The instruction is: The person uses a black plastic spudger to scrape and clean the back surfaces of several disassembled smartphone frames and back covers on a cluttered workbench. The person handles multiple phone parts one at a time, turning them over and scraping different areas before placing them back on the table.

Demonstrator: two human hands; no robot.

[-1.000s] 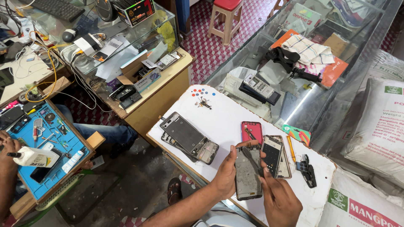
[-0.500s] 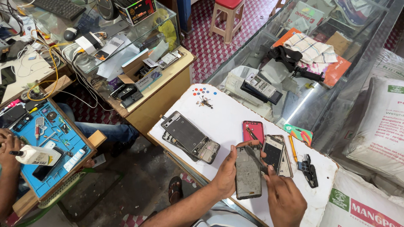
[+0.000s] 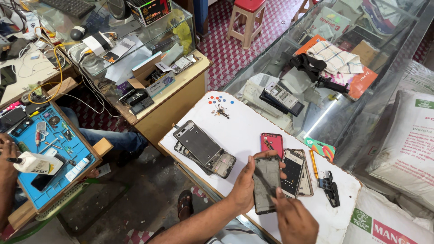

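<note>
Left hand: your left hand grips the dark phone frame, lower centre of frame.
Right hand: your right hand is curled, fingertips on the frame's lower edge.
Just right: gold phone, orange screwdriver.
Upper left: stacked frames on the white table.
Far left: another person's hand with a white bottle.

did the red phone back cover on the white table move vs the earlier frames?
No. The red cover lies in the same spot beside the open phone, same gap to the white table edge.
</note>
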